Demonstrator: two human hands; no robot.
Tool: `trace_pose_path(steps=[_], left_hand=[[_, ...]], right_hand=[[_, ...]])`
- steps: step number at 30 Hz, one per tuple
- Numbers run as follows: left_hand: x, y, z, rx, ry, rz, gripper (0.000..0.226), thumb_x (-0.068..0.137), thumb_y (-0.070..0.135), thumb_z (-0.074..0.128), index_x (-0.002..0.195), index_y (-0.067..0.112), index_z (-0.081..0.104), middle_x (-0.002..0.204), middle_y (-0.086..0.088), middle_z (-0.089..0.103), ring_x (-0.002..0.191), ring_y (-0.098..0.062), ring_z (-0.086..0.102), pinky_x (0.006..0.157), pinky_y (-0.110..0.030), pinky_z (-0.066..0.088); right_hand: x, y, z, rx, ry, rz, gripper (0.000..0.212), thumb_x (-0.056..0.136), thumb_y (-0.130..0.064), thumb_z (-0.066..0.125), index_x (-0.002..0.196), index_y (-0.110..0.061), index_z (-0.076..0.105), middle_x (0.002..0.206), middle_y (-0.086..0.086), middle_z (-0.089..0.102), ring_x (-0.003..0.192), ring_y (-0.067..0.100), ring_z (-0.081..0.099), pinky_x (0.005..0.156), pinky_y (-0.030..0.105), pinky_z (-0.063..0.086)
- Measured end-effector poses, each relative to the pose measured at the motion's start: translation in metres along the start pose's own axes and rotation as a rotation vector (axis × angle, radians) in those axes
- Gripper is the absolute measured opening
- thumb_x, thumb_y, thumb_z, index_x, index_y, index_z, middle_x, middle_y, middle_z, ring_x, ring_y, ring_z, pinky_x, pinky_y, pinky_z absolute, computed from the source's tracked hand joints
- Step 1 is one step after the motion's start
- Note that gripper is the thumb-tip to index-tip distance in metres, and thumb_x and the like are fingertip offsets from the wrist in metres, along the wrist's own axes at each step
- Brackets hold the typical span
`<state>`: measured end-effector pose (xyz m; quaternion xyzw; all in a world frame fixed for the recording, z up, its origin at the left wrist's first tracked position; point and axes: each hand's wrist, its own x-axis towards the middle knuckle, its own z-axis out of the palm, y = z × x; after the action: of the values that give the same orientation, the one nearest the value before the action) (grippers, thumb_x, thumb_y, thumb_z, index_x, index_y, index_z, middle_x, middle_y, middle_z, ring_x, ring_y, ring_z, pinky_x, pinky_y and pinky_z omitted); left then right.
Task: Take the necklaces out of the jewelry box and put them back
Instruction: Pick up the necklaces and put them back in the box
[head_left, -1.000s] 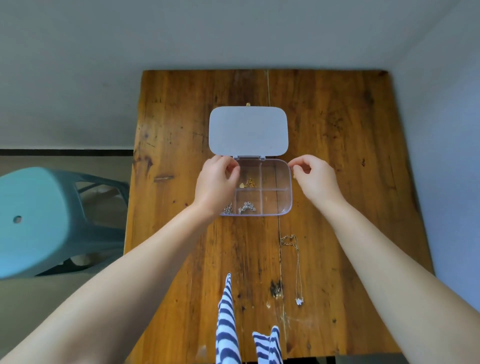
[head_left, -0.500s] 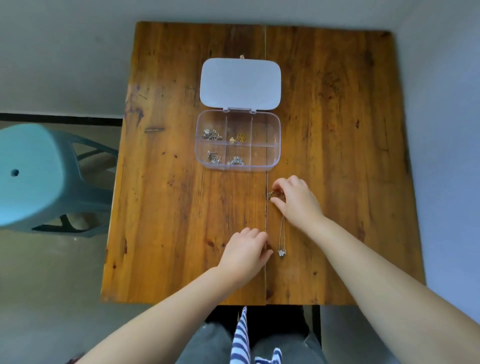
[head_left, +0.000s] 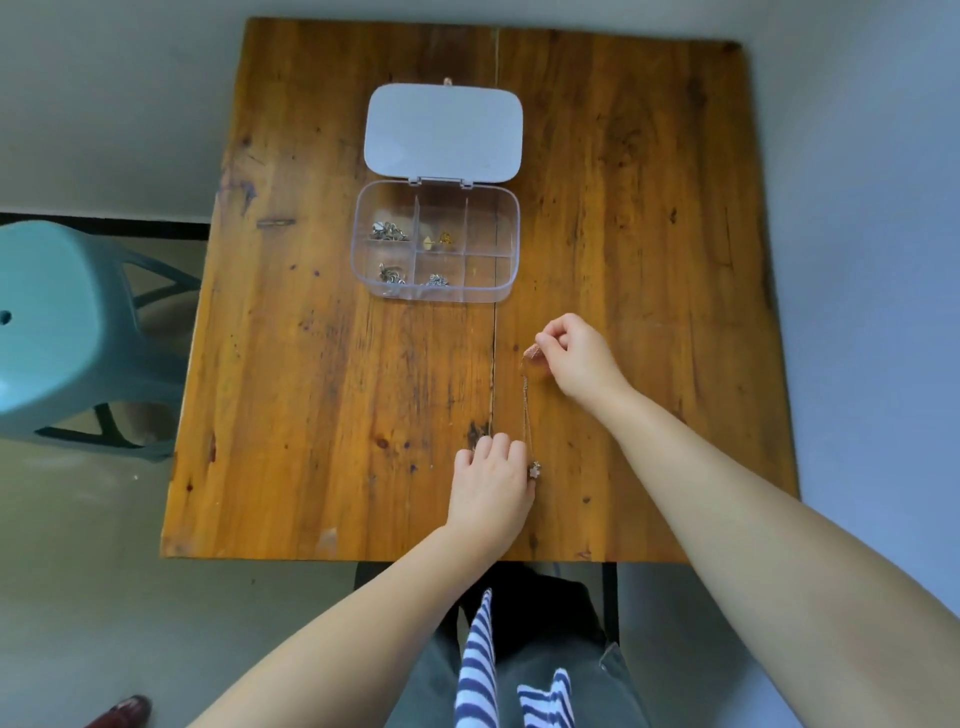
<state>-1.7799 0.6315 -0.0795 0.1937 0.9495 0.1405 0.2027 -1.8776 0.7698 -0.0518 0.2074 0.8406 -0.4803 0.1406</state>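
Head view: looking down on a wooden bench (head_left: 322, 364), both bare arms reaching in from the bottom of the frame.
Right hand (head_left: 579, 358): right of centre, grip closed in a pinch on the top end of a thin necklace (head_left: 525, 410).
Necklace: chain runs straight down the frame from that pinch, ending in a small star pendant (head_left: 534, 470); whether it is clear of the wood I cannot tell.
Left hand (head_left: 491, 483): lower centre, knuckles up, fingers curled, pendant right at its thumb side; grip on it looks like a pinch, thumb tip hidden.
Jewelry box (head_left: 436, 241): upper centre, clear, six compartments, white lid (head_left: 443, 134) flung open flat behind it.
Box contents: silver pieces in both left compartments and bottom middle, gold pieces top middle.
Left edge: teal plastic stool (head_left: 57, 332) on the floor.
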Motion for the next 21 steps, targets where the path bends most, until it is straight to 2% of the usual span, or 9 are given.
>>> trace_pose_path(steps=[2,4,9,12,16,21], left_hand=[[0.001,0.005,0.000,0.002,0.003,-0.057,0.038,0.088,0.046,0.051,0.109,0.014,0.049,0.107,-0.002,0.051,0.103,-0.022,0.047,0.086,-0.035,0.037],[0.005,0.009,0.002,0.016,0.016,-0.108,0.046,0.086,0.053,0.050,0.110,0.014,0.049,0.107,-0.002,0.051,0.104,-0.022,0.047,0.088,-0.036,0.037],[0.012,0.015,0.003,0.022,0.057,-0.137,0.029,0.097,0.034,0.043,0.115,0.013,0.051,0.114,-0.005,0.054,0.107,-0.023,0.047,0.091,-0.036,0.038],[0.013,0.012,-0.004,-0.032,0.033,-0.095,0.026,0.097,0.030,0.043,0.114,0.013,0.053,0.113,-0.005,0.056,0.106,-0.023,0.049,0.092,-0.035,0.041],[0.011,0.008,-0.025,-0.282,0.003,-0.093,0.014,0.096,0.025,0.049,0.099,0.013,0.055,0.096,-0.002,0.061,0.085,-0.017,0.057,0.072,-0.024,0.045],[0.019,0.040,-0.048,-0.671,-0.041,-0.100,0.004,0.092,0.023,0.055,0.090,0.020,0.057,0.080,0.006,0.063,0.072,-0.006,0.060,0.057,-0.009,0.042]], right_hand=[[-0.003,0.000,-0.007,0.057,-0.001,0.014,0.014,0.098,-0.015,0.045,0.085,-0.016,0.050,0.080,-0.004,0.068,0.074,0.003,0.064,0.064,0.020,0.047],[-0.006,0.001,-0.012,0.068,-0.009,0.016,0.015,0.097,-0.014,0.047,0.083,-0.018,0.050,0.082,0.000,0.070,0.077,0.010,0.067,0.071,0.026,0.051],[-0.015,0.002,-0.024,0.095,-0.002,0.009,0.008,0.096,-0.013,0.049,0.094,-0.013,0.057,0.085,0.003,0.070,0.081,0.014,0.068,0.076,0.027,0.054],[-0.020,-0.004,-0.037,0.147,-0.025,0.001,0.019,0.096,-0.011,0.048,0.109,-0.012,0.062,0.087,0.001,0.069,0.082,0.013,0.067,0.075,0.022,0.053],[-0.026,-0.016,-0.066,0.227,-0.014,-0.056,0.020,0.095,-0.010,0.051,0.108,-0.013,0.066,0.091,0.001,0.070,0.084,0.010,0.069,0.075,0.021,0.054],[-0.027,-0.025,-0.112,0.231,0.153,-0.116,0.020,0.095,-0.015,0.054,0.111,-0.012,0.066,0.100,0.004,0.071,0.089,0.012,0.069,0.081,0.025,0.056]])
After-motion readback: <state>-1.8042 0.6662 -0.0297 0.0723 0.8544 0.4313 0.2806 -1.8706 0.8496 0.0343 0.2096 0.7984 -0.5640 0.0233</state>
